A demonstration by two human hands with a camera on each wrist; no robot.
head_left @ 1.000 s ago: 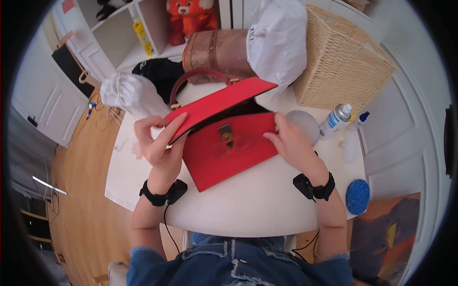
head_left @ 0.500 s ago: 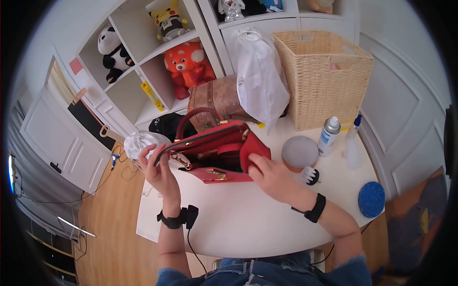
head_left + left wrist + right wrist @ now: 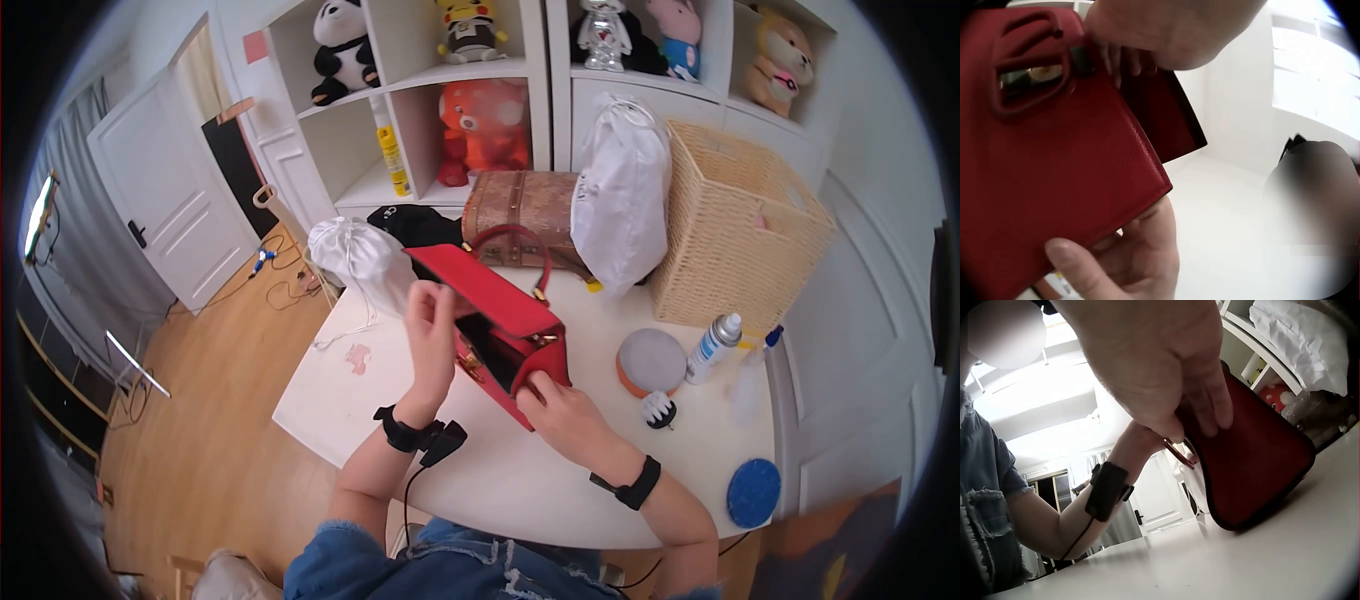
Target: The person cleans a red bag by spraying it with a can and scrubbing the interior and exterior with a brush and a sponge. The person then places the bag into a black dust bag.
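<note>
A red handbag (image 3: 505,300) with a top handle stands turned on the white table, its flap raised and its dark inside showing. At the flap's left edge my left hand (image 3: 432,335) holds on with curled fingers; in the left wrist view these fingers reach between front panel and flap. My right hand (image 3: 570,420) grips the near side, thumb on one face and fingers on the other. The left wrist view shows the front of the handbag (image 3: 1066,162) with its metal clasp. From the right wrist, the side panel of the handbag (image 3: 1260,456) is close above the tabletop.
On the white table (image 3: 480,490) stand a white drawstring pouch (image 3: 360,260), a brown patterned case (image 3: 515,205), a white dust bag (image 3: 620,200), a wicker basket (image 3: 740,230), a spray can (image 3: 713,350), a round grey-topped tin (image 3: 650,362) and a blue disc (image 3: 753,493).
The handbag, first facing me, has been tilted open and then turned so its right end points toward me. My right hand has moved nearer the front; my left hand stays by the flap. The head view has shifted.
</note>
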